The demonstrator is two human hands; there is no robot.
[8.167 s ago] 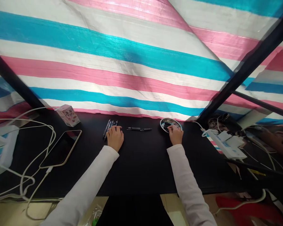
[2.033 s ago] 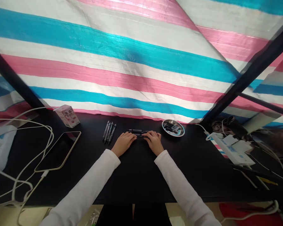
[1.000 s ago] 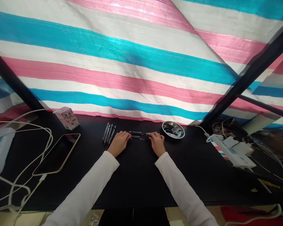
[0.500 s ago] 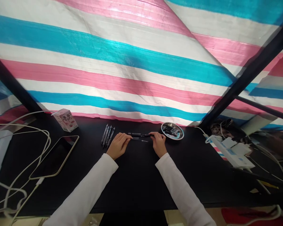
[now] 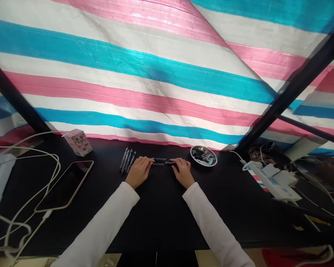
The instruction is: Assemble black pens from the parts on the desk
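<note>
My left hand is closed, fingertips pinching the left end of a slim, partly clear pen piece just above the black table. My right hand pinches a short dark pen piece, whose left end meets or nearly meets the first piece; whether they are joined I cannot tell. Right behind them lies another dark pen, partly hidden by my fingers. Left of my left hand, several grey pens rest side by side. A round metal bowl with black pen pieces stands beyond my right hand.
On the left are a phone with a charging cable, a small pink-and-white box and looping white cables. A power strip with plugs lies at the right. Striped sheeting hangs behind the table.
My right hand has moved left and slightly down, bringing its dark piece in line with the slim one in my left hand. The left hand has barely moved.
</note>
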